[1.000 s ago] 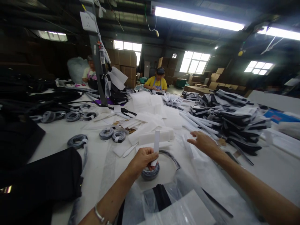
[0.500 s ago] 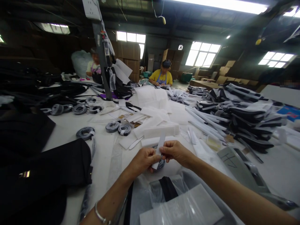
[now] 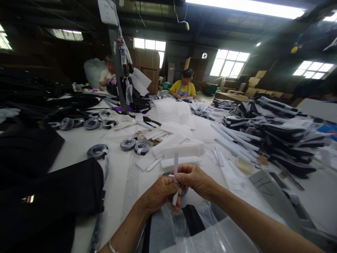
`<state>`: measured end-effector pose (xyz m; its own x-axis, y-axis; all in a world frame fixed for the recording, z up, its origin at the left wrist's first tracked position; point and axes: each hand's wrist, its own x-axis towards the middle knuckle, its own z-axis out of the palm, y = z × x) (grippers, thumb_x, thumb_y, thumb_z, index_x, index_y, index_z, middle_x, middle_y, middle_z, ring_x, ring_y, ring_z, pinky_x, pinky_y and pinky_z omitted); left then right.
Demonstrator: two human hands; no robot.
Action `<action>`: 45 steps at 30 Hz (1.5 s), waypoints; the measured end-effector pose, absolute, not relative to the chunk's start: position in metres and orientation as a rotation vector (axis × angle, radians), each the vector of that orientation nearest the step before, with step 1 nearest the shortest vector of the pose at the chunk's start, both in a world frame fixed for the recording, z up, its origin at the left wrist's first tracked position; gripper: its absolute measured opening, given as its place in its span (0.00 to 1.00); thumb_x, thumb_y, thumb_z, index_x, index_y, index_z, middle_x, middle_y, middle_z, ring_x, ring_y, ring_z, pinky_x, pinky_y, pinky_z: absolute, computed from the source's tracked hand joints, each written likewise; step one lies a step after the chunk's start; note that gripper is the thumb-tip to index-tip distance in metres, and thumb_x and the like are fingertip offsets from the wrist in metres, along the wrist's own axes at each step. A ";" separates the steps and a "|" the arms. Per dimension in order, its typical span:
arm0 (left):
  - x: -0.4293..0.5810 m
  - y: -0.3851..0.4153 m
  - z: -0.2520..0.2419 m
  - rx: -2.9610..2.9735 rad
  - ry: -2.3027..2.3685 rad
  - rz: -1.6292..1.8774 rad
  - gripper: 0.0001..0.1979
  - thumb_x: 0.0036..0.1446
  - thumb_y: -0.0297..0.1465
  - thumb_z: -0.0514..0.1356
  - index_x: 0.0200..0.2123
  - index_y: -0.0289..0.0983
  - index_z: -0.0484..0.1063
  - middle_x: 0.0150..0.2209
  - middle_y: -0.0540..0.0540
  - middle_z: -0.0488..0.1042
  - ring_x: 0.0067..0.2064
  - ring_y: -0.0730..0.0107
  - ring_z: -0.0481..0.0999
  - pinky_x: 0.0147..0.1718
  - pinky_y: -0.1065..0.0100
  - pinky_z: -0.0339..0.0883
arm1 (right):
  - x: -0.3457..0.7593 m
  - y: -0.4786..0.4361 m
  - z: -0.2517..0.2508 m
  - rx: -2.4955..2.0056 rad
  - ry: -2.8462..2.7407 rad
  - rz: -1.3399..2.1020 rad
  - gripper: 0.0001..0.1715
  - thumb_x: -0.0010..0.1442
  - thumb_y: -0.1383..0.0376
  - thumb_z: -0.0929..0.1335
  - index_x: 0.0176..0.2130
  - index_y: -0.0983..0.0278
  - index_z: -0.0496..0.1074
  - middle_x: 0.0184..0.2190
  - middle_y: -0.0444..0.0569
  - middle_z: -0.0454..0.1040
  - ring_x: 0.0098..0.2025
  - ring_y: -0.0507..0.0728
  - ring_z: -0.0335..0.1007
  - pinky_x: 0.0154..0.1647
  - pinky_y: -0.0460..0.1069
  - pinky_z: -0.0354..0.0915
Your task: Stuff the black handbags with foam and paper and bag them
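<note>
Both hands pinch the white strip [image 3: 176, 161] above the table [image 3: 116, 179].
A second ago the right hand [image 3: 193, 179] was apart, out over the table; now its fingers and thumb close on the strip's middle, beside the left hand [image 3: 160, 193], which grips just below. The strip has turned narrower to view, its long axis near upright, top end pointing up and away. Below, clear plastic [image 3: 210, 230] lies about a black band [image 3: 193, 219]; whether inside or underneath, I cannot tell.
</note>
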<state>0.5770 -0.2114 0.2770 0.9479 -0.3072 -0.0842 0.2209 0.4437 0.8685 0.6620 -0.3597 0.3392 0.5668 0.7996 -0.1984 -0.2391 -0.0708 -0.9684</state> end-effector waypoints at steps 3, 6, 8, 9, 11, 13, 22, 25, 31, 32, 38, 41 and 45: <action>0.578 -0.210 0.282 1.173 -0.109 -0.247 0.20 0.54 0.45 0.66 0.37 0.32 0.74 0.30 0.42 0.79 0.28 0.68 0.78 0.28 0.71 0.70 | 0.662 -0.361 0.342 -1.482 -0.531 0.871 0.23 0.46 0.52 0.78 0.34 0.67 0.77 0.21 0.42 0.72 0.22 0.49 0.64 0.26 0.45 0.58; 0.578 -0.211 0.287 1.286 -0.093 -0.191 0.18 0.56 0.41 0.65 0.42 0.32 0.76 0.36 0.41 0.80 0.36 0.66 0.80 0.35 0.69 0.72 | 0.663 -0.362 0.342 -1.548 -0.534 0.831 0.22 0.45 0.53 0.78 0.32 0.67 0.77 0.20 0.42 0.71 0.22 0.49 0.62 0.24 0.45 0.56; 0.577 -0.212 0.288 1.298 -0.094 -0.201 0.18 0.58 0.42 0.63 0.43 0.32 0.76 0.40 0.40 0.79 0.38 0.64 0.80 0.38 0.66 0.73 | 0.664 -0.363 0.340 -1.562 -0.517 0.810 0.21 0.45 0.53 0.78 0.31 0.67 0.77 0.19 0.42 0.71 0.21 0.49 0.61 0.23 0.45 0.56; 0.576 -0.212 0.287 1.283 -0.097 -0.216 0.19 0.59 0.42 0.63 0.44 0.32 0.76 0.42 0.39 0.79 0.39 0.63 0.80 0.40 0.64 0.73 | 0.665 -0.364 0.338 -1.565 -0.501 0.798 0.21 0.44 0.54 0.78 0.31 0.67 0.77 0.19 0.41 0.70 0.21 0.49 0.60 0.23 0.45 0.56; 0.574 -0.213 0.285 1.230 -0.099 -0.249 0.22 0.59 0.44 0.62 0.47 0.32 0.75 0.44 0.37 0.78 0.41 0.61 0.79 0.41 0.61 0.74 | 0.665 -0.364 0.333 -1.565 -0.475 0.778 0.21 0.44 0.54 0.78 0.31 0.67 0.77 0.20 0.41 0.70 0.22 0.49 0.60 0.23 0.45 0.56; 0.572 -0.213 0.283 1.179 -0.096 -0.280 0.26 0.58 0.47 0.62 0.48 0.31 0.75 0.45 0.35 0.78 0.42 0.60 0.79 0.42 0.59 0.74 | 0.664 -0.365 0.330 -1.570 -0.464 0.764 0.21 0.44 0.53 0.78 0.32 0.66 0.77 0.21 0.42 0.71 0.22 0.49 0.60 0.23 0.45 0.57; 0.574 -0.198 0.297 1.299 -0.078 -0.041 0.28 0.55 0.48 0.64 0.54 0.38 0.71 0.53 0.38 0.74 0.54 0.55 0.73 0.50 0.58 0.69 | 0.658 -0.364 0.338 -1.865 -0.772 0.474 0.12 0.50 0.59 0.76 0.36 0.62 0.80 0.27 0.44 0.75 0.27 0.52 0.66 0.29 0.46 0.61; 0.574 -0.192 0.310 1.325 -0.001 0.216 0.21 0.56 0.42 0.65 0.50 0.40 0.74 0.53 0.42 0.74 0.54 0.57 0.72 0.53 0.61 0.66 | 0.653 -0.365 0.348 -2.050 -1.110 0.187 0.10 0.55 0.69 0.72 0.39 0.58 0.80 0.28 0.43 0.73 0.29 0.51 0.66 0.31 0.46 0.59; 0.567 -0.191 0.324 1.508 -0.105 0.340 0.10 0.58 0.38 0.64 0.34 0.38 0.78 0.37 0.46 0.75 0.42 0.65 0.73 0.45 0.67 0.65 | 0.648 -0.369 0.345 -2.145 -1.369 -0.027 0.10 0.61 0.71 0.68 0.41 0.61 0.77 0.30 0.45 0.70 0.31 0.52 0.67 0.33 0.45 0.60; 0.565 -0.192 0.325 1.530 -0.111 0.343 0.09 0.58 0.38 0.63 0.34 0.38 0.78 0.36 0.46 0.75 0.41 0.66 0.73 0.44 0.67 0.65 | 0.649 -0.369 0.343 -2.152 -1.385 -0.053 0.09 0.62 0.70 0.68 0.41 0.62 0.76 0.31 0.46 0.70 0.31 0.52 0.67 0.33 0.46 0.60; 0.559 -0.198 0.332 1.592 -0.142 0.368 0.07 0.59 0.34 0.62 0.32 0.37 0.76 0.35 0.47 0.74 0.39 0.67 0.72 0.42 0.68 0.65 | 0.650 -0.372 0.340 -2.125 -1.447 -0.129 0.10 0.63 0.70 0.65 0.43 0.62 0.73 0.35 0.48 0.71 0.34 0.53 0.69 0.36 0.46 0.64; 0.560 -0.197 0.333 1.609 -0.143 0.342 0.08 0.58 0.36 0.61 0.33 0.37 0.75 0.35 0.46 0.74 0.40 0.66 0.73 0.43 0.67 0.65 | 0.652 -0.373 0.341 -2.072 -1.482 -0.170 0.13 0.63 0.73 0.63 0.42 0.63 0.74 0.36 0.50 0.72 0.37 0.54 0.71 0.39 0.47 0.66; 0.573 -0.190 0.317 1.851 0.032 0.331 0.14 0.55 0.36 0.61 0.44 0.38 0.73 0.43 0.45 0.75 0.43 0.63 0.73 0.43 0.65 0.66 | 0.660 -0.375 0.336 -1.988 -1.343 -0.207 0.13 0.62 0.73 0.64 0.41 0.61 0.75 0.35 0.49 0.75 0.36 0.54 0.73 0.39 0.47 0.69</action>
<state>0.5730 -0.1903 0.3171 0.9592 0.1893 0.2101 -0.1462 -0.3041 0.9413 0.6602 -0.3750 0.3359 0.4447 0.7450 0.4973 0.8602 -0.2005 -0.4689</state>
